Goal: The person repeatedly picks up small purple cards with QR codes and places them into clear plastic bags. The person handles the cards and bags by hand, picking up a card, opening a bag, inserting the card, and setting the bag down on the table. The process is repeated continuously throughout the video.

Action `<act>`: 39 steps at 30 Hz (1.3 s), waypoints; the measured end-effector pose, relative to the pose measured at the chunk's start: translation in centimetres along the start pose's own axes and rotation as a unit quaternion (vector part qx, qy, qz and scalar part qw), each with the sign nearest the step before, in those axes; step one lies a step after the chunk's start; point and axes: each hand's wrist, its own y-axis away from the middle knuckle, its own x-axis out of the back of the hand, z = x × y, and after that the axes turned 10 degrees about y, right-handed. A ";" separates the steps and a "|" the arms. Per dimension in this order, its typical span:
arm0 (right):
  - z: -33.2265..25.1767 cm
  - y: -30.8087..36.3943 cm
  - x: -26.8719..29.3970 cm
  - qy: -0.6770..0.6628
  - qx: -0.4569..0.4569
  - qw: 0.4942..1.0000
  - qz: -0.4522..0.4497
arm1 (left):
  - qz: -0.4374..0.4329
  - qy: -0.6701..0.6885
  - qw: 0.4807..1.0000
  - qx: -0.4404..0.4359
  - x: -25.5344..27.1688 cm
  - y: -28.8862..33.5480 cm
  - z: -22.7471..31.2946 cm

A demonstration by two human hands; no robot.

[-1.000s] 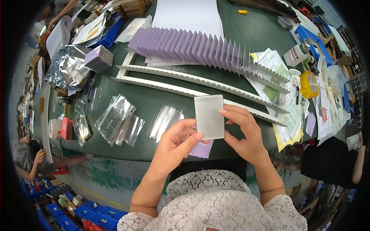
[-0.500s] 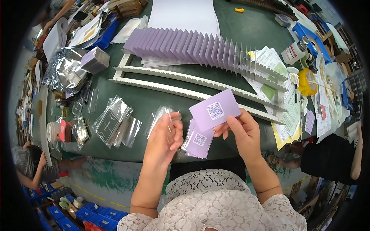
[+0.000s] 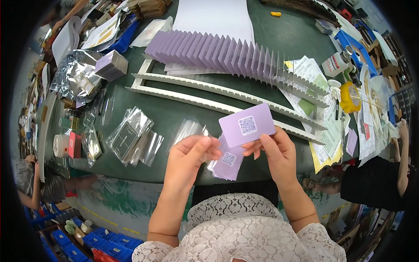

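Note:
My right hand (image 3: 279,150) pinches a purple card (image 3: 246,125) by its lower right edge. The card is tilted, and a white square code shows on its face. Below it lies a small stack of like purple cards (image 3: 228,163), partly covered by the held card. My left hand (image 3: 192,153) is closed, thumb against fingers, just left of the card. Glints at its fingertips look like a thin clear plastic sleeve, whose outline barely shows. Behind that hand, a pile of clear sleeves (image 3: 188,130) rests on the green table (image 3: 174,109).
Beyond my hands stands a white notched rack (image 3: 183,94); purple cards (image 3: 196,50) line its far rails. Packaged black cards (image 3: 126,139) lie to the left, beside a red card stack (image 3: 74,145). Papers (image 3: 321,126), yellow tape (image 3: 350,97) and a white bottle (image 3: 336,63) occupy the right.
My left hand has moved right and tipped toward the held card, its fingers now pointing at it. The right hand and card have shifted slightly right; the whole view has shifted a little too.

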 end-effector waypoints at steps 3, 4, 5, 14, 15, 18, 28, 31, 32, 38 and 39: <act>-0.1 0.2 0.3 0.020 0.003 1.000 0.009 | -0.055 -0.086 0.995 -0.016 -0.2 0.3 0.1; -0.4 0.3 0.5 0.027 0.011 1.000 0.006 | -0.063 -0.104 0.992 -0.021 -0.1 0.3 0.0; -0.7 0.4 0.6 0.035 0.019 0.999 0.002 | -0.072 -0.121 0.990 -0.025 0.0 0.4 -0.1; -3.2 0.2 0.6 0.052 0.078 0.993 -0.068 | -0.165 -0.132 0.973 0.096 -0.2 0.6 -0.1; -3.2 0.1 0.8 0.072 0.067 0.991 -0.088 | -0.173 -0.142 0.969 0.108 -0.2 0.5 0.0; -3.1 0.1 1.2 0.083 0.028 0.991 -0.101 | -0.140 -0.156 0.972 0.109 -0.8 0.6 1.0; -2.9 -0.1 1.2 0.042 -0.116 0.984 -0.129 | -0.112 -0.150 0.980 0.071 0.1 0.3 0.3; -2.4 -0.1 1.5 0.044 -0.096 0.984 -0.142 | -0.083 -0.120 0.988 0.043 -0.9 0.7 1.1; -2.5 0.0 1.2 0.042 -0.090 0.987 -0.126 | -0.072 -0.147 0.986 0.029 -0.7 0.8 1.1; -1.7 0.2 1.0 0.241 0.080 0.957 -0.142 | -0.048 -0.178 0.983 0.026 -1.5 0.5 0.6; -1.7 0.4 1.2 0.276 0.058 0.936 -0.213 | -0.046 -0.184 0.982 0.011 -1.8 0.3 0.2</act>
